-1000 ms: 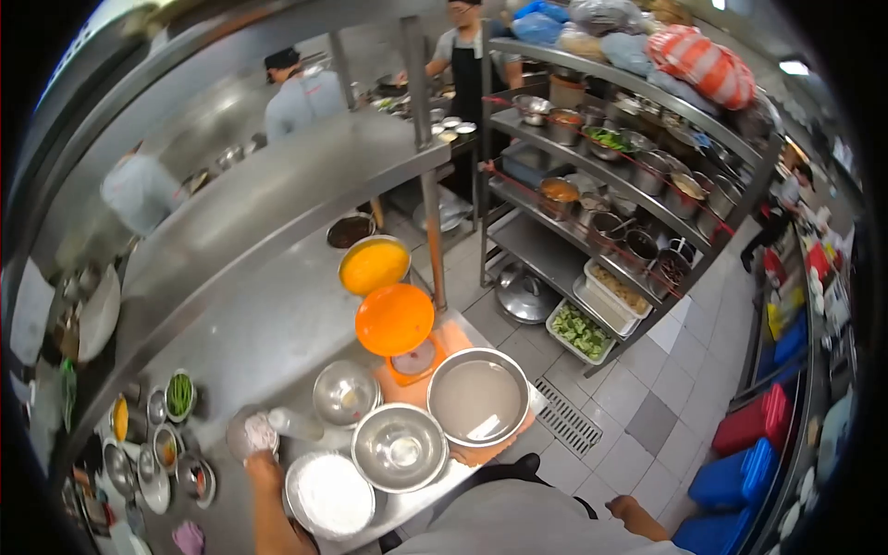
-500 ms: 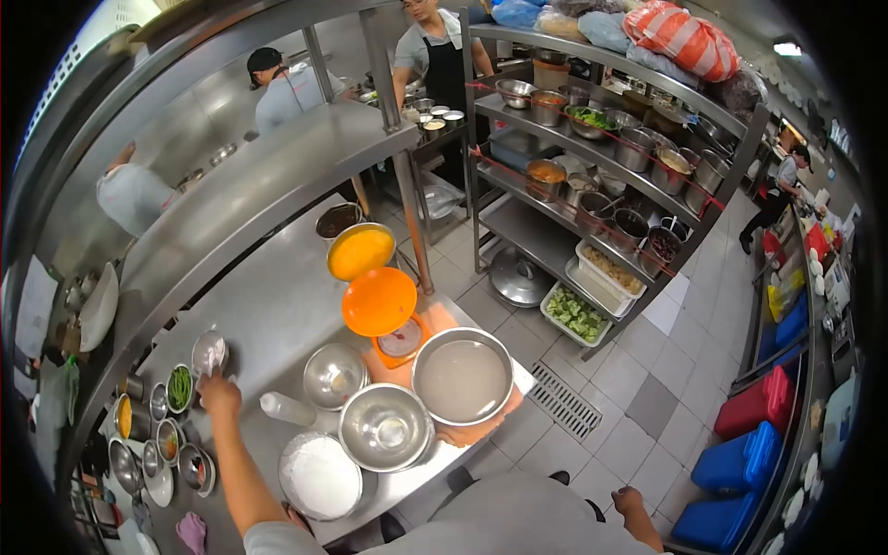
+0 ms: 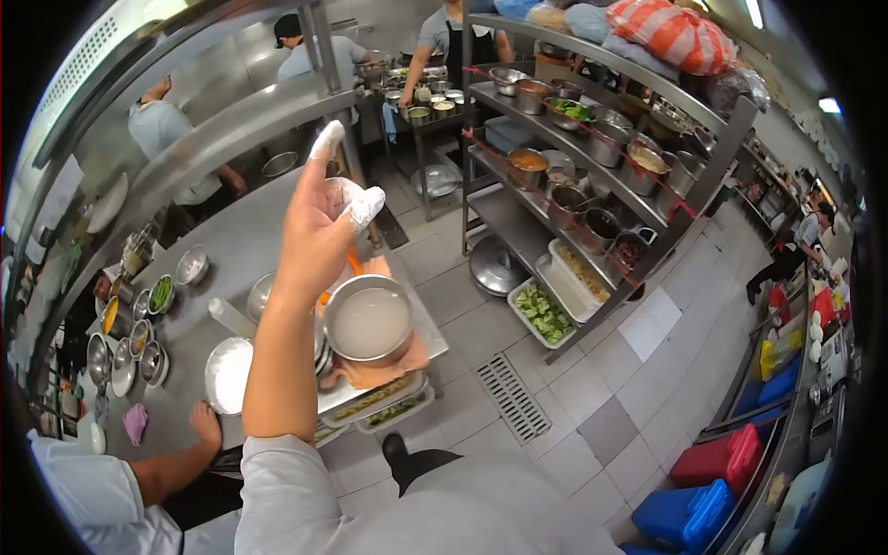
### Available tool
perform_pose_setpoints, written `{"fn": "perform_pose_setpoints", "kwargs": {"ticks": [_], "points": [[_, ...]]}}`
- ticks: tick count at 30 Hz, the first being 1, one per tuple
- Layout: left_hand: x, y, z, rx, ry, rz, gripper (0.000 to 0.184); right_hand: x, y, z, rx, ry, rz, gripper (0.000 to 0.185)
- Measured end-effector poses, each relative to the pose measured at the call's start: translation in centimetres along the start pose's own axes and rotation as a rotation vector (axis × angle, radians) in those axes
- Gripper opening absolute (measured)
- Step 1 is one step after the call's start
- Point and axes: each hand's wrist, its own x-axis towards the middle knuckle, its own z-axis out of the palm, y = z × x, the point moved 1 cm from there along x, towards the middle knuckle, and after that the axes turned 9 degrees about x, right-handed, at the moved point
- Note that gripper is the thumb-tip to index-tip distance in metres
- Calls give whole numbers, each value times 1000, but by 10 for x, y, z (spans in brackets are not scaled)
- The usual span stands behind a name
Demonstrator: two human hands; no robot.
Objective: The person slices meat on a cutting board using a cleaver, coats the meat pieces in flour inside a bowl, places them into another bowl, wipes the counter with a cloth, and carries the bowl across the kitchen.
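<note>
My left hand [image 3: 316, 227] is raised over the steel worktable [image 3: 190, 388], index finger and thumb spread apart, the other fingers partly curled. White powder or paste coats its fingertips, and no object is in it. Below and left of the wrist are a bowl of white powder [image 3: 228, 375], a white bottle [image 3: 231, 317] and a metal bowl [image 3: 261, 296] partly hidden by my forearm. A pot of cloudy liquid [image 3: 368, 319] stands right of the forearm on an orange cloth [image 3: 407, 359]. A small metal bowl [image 3: 193, 265] sits farther left. My right hand is out of view.
A co-worker's hand [image 3: 205, 425] rests at the table's near edge. Small bowls, one with green vegetables [image 3: 161, 294], stand at left. Right of the table are a shelf rack [image 3: 518, 231] with pots and a floor drain [image 3: 513, 398]. Other people stand beyond.
My left hand has left the small metal bowl and risen up and right. My right hand has gone out of view. A co-worker's arm has appeared at lower left, and the view has shifted.
</note>
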Motion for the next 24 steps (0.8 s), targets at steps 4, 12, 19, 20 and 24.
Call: {"fn": "perform_pose_setpoints", "kwargs": {"ticks": [4,12,19,20,24], "points": [[-45,-42,71,110,-182,-77,60,9,50,-22,45,143,-7,36],[-274,-185,221,858,-647,-367,25,14,129,-6,84,-195,311,58],[-245,-314,274,1014,-600,-329,44,50,180,-2,177,-254,499,60],[-233,-333,288,1008,-595,-340,44,54,177,-23,188,-234,509,60],[-154,-341,389,1087,-862,-377,48,55,193,-107,204,-152,554,59]]}}
